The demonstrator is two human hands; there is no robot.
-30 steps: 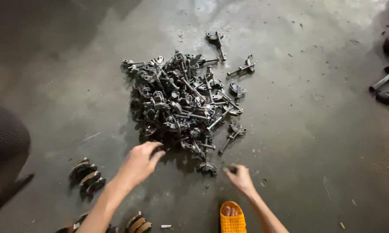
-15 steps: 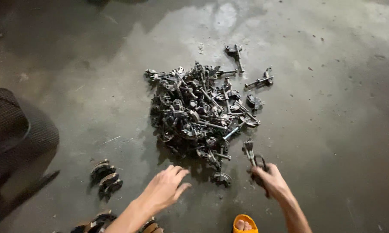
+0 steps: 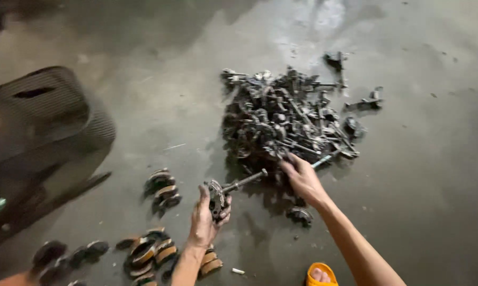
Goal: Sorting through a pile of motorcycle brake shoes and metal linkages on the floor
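Concrete floor [image 3: 435, 201]: left hand [image 3: 206, 222] grips shaft part [image 3: 226, 191]; right hand [image 3: 302, 177] spread on pile [image 3: 289, 119]

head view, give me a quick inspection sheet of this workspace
surface: bare concrete floor, grey, stained, with a glossy patch at the top
job's things: heap of dark metal parts; one shafted metal part lifted clear of it
clutter: rows of small round pieces on the floor at left; a few stray parts beside the heap
grippers: left hand grips the shafted metal part; right hand reaches into the heap's near edge
cables: nothing seen
surroundings: dark ribbed object at left; orange sandal at the bottom edge
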